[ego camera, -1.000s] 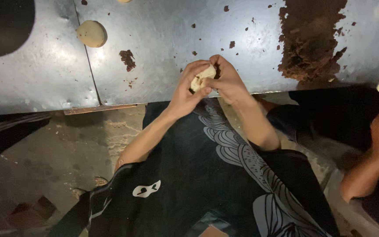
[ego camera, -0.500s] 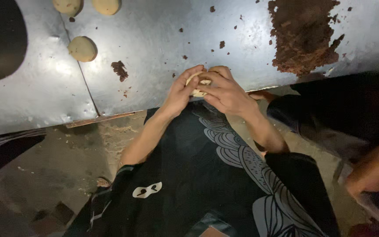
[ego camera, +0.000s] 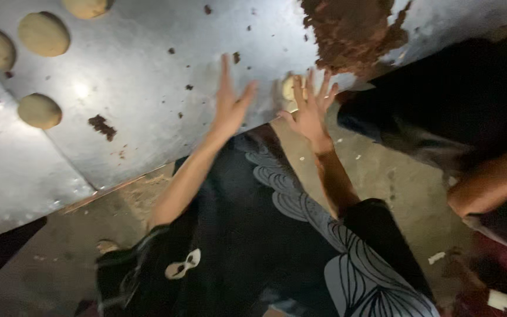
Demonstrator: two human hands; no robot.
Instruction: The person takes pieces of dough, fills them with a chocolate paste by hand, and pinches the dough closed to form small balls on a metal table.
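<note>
The table (ego camera: 148, 135) is dull grey sheet metal, scuffed and shiny where light catches it, with a seam running across it. A rough, crumbly heap of dark brown filling (ego camera: 353, 32) sits near its edge, with small crumbs scattered about. Smooth, pale, round dough balls (ego camera: 43, 34) rest at the far left of the table. The left hand (ego camera: 230, 100) is wide open, fingers straight and together, holding nothing. The right hand (ego camera: 312, 108) is also open with fingers spread, gripping nothing. A small pale dough piece (ego camera: 289, 88) shows just beyond the right hand, between its thumb and fingers, near the table edge; the blur hides whether they touch. Another person's bare arm (ego camera: 488, 182) shows at right.
</note>
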